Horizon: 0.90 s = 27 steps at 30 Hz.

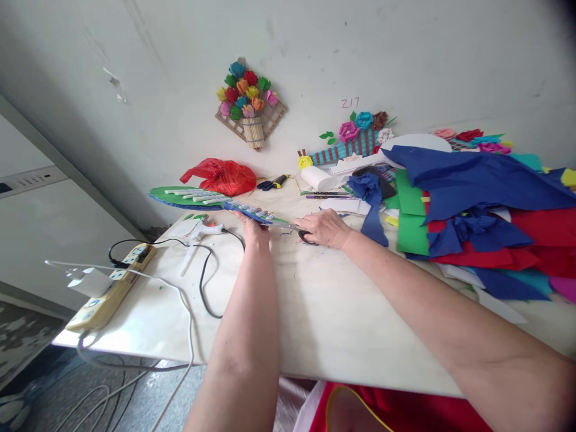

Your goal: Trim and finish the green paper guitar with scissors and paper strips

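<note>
My left hand (252, 227) grips the underside of a flat paper craft piece (198, 197), green on top with a blue edge and rows of white strips. The piece is held above the table and tilts down toward the right. In my right hand (326, 228) is a pair of scissors (306, 235) with a black handle. Their blades point left and meet the narrow right end of the craft piece. Whether the blades are apart I cannot tell. Small dark scraps lie on the table (294, 324) below.
A white glue gun (202, 231) with its cord and a power strip (112, 288) lie left. Behind are a red plastic bag (225, 177) and pliers (273, 182). Coloured paper (486, 186) is heaped right. A paper flower basket (252, 108) hangs on the wall.
</note>
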{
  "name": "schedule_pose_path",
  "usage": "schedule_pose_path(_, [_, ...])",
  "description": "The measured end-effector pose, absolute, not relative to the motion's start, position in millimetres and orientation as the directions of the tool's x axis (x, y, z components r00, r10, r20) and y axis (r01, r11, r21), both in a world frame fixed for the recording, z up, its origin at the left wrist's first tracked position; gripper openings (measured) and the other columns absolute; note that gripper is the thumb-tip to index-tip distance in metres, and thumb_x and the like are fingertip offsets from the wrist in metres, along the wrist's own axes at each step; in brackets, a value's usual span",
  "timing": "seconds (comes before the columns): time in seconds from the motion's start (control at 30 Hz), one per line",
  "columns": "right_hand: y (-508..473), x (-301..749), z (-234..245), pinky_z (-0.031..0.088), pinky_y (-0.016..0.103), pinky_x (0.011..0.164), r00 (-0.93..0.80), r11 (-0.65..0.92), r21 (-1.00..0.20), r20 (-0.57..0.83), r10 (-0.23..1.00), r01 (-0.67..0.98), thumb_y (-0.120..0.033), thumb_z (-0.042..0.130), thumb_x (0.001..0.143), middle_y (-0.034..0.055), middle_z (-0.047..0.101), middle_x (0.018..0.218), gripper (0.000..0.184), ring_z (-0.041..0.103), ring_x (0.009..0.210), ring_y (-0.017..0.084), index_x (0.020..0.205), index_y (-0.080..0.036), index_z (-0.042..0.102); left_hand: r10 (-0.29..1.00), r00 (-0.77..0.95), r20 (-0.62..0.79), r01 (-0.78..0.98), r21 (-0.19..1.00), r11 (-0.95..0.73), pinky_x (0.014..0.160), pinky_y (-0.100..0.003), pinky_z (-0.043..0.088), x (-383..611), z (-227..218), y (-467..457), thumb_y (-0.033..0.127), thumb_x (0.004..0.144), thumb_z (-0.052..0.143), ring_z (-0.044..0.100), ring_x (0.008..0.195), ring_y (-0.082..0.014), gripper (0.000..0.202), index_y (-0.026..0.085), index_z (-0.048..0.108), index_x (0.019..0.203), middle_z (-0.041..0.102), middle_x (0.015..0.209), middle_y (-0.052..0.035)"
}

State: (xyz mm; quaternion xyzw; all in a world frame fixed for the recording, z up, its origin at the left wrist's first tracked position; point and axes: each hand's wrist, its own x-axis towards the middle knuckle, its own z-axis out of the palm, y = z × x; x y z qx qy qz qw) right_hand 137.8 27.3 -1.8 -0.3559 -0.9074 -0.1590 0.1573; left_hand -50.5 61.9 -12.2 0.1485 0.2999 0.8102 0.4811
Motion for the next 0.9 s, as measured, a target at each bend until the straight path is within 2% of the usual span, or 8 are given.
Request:
schedule_pose_path(0.23, [29.6, 137.1, -2.4, 0.023, 0.026, 0.051, -0.679, 0.695, 0.134, 0.406, 0.612, 0.707, -0.05, 0.046, 0.077, 0.0021, 0.068, 0.089, 0.042, 0.06, 0.077, 0.018, 0.113, -0.028, 0.056, 0.862, -0.502, -0.07, -0.685, 0.641, -0.347, 0.055, -0.03, 0.048, -50.8, -12.7, 63.3, 0.073, 0.072, 0.027, 0.053, 0.051, -0.0132, 0.055, 0.022, 0.045, 0.079, 0.05, 0.06, 0.0008])
schedule_pose_path(0.5, [29.9, 136.0, -3.0, 0.023, 0.026, 0.051, -0.67, 0.685, 0.14, 0.419, 0.613, 0.715, -0.049, 0.048, 0.077, 0.0019, 0.068, 0.085, 0.038, 0.06, 0.076, 0.018, 0.106, -0.027, 0.059, 0.826, -0.546, -0.139, -0.665, 0.672, -0.326, 0.056, -0.03, 0.049, -49.3, -11.4, 61.5, 0.072, 0.072, 0.028, 0.055, 0.053, -0.0133, 0.054, 0.021, 0.045, 0.08, 0.05, 0.062, 0.0008])
schedule_pose_path(0.9, [26.1, 135.6, 0.0, 0.023, 0.026, 0.052, -0.659, 0.67, 0.131, 0.395, 0.64, 0.73, -0.055, 0.045, 0.076, 0.0025, 0.068, 0.089, 0.045, 0.06, 0.077, 0.019, 0.109, -0.027, 0.057, 0.842, -0.529, -0.11, -0.666, 0.669, -0.331, 0.06, -0.029, 0.049, -49.8, -14.4, 62.5, 0.073, 0.07, 0.032, 0.056, 0.055, -0.0127, 0.056, 0.019, 0.047, 0.076, 0.05, 0.061, 0.0004])
